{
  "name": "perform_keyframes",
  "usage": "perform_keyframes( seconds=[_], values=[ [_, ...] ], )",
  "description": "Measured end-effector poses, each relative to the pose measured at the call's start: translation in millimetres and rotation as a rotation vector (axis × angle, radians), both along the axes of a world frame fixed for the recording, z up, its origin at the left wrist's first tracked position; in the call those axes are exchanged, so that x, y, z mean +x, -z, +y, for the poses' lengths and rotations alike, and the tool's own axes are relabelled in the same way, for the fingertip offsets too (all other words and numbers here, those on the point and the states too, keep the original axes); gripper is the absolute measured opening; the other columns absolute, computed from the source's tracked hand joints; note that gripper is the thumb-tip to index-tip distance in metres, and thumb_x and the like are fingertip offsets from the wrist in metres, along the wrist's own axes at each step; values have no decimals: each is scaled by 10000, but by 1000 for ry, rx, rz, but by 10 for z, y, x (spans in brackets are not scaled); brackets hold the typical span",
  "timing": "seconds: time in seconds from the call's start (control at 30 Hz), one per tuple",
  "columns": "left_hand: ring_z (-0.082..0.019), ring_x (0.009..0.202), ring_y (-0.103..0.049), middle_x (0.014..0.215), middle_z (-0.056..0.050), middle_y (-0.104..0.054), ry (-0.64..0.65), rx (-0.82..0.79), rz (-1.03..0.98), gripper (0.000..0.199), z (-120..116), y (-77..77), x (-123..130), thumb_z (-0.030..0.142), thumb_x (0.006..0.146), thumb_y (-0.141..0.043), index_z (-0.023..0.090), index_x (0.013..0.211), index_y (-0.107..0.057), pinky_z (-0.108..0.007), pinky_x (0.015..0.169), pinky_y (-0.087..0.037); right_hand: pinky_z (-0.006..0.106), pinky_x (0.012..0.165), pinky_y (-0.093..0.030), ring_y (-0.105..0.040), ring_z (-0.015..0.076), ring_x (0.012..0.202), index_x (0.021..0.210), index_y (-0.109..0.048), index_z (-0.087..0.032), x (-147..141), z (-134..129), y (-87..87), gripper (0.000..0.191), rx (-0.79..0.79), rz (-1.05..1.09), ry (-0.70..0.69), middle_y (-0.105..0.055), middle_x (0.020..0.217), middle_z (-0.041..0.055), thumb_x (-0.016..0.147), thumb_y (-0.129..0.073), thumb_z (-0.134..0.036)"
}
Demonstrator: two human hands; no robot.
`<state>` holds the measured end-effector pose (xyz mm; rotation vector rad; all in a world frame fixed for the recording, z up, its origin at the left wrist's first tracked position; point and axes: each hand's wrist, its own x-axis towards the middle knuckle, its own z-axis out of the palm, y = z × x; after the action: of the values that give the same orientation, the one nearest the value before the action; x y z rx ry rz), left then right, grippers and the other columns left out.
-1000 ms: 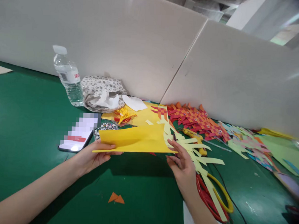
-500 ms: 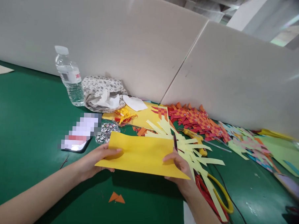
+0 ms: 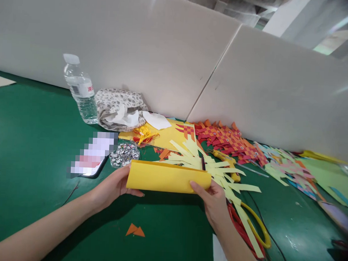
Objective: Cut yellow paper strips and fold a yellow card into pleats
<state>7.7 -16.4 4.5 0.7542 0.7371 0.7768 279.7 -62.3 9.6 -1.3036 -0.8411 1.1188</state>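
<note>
A yellow sheet of paper (image 3: 163,178), bent over on itself into a long narrow shape, is held above the green table between both hands. My left hand (image 3: 116,185) grips its left end, with part of the fingers behind and below the paper. At the right end, my right hand (image 3: 213,193) pinches the sheet, thumb on the front face. Two small orange paper triangles (image 3: 135,230) lie on the table below the sheet. Pale yellow paper strips (image 3: 218,169) spread out just behind and beside my right hand.
A phone (image 3: 94,158), a bag of googly eyes (image 3: 124,154) and a water bottle (image 3: 81,90) are on the left. Woven red-orange paper fish (image 3: 225,138) pile against the partition (image 3: 166,53). A yellow glue gun (image 3: 229,160) and scissors with a yellow handle (image 3: 263,223) lie right.
The yellow paper went from a fairly flat sheet to folded over, now narrower. My right hand has its thumb on the front, and the left fingers have shifted behind the paper.
</note>
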Motion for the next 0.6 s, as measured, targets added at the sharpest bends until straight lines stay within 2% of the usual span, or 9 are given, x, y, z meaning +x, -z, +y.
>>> perform_keyframes(
  seconds=[0.07,0.13,0.23,0.33,0.5,0.6],
  values=[
    [-324,1081,-589,1179,-95,-646,10,17,-73,490,-5,-17,-16,538,807,-559,207,1167,-594,-408,765,-574,375,759,-578,-700,256,835,872,-712,-178,-3,2,-5,327,3,-3,-4,-751,910,64,586,-839,-272],
    [-323,1093,-581,1215,-81,-625,-2,52,-67,530,-14,-42,-18,560,768,-601,229,1180,-572,-395,766,-574,377,756,-579,-701,260,835,870,-711,-174,-7,0,-7,324,6,-28,-6,-752,904,68,591,-836,-282],
    [-271,1092,-586,1219,-50,-620,-24,130,52,519,-25,-79,7,442,721,-714,253,1173,-544,-306,788,-556,382,751,-579,-698,267,834,871,-705,-166,-14,-5,-8,334,10,-79,-16,-750,901,76,597,-830,-310],
    [-196,1019,-617,1150,-29,-649,-32,184,177,453,-28,-103,46,322,741,-730,246,1140,-530,-229,802,-521,376,747,-579,-691,267,845,903,-681,-167,-15,-13,-6,371,8,-125,-14,-743,918,77,603,-825,-332],
    [-176,908,-640,1047,-36,-674,-69,216,246,439,-30,-123,78,351,774,-687,223,1149,-498,-228,747,-517,339,716,-569,-686,235,810,1028,-598,-188,-20,-30,-8,454,8,-204,32,-728,910,67,655,-793,-360],
    [-181,886,-636,997,-29,-671,-84,244,282,451,-32,-113,75,369,766,-690,233,1153,-501,-230,717,-510,356,693,-565,-687,231,774,1194,-489,-207,-27,-30,4,560,40,-281,50,-722,861,59,722,-738,-379]
  ],
)
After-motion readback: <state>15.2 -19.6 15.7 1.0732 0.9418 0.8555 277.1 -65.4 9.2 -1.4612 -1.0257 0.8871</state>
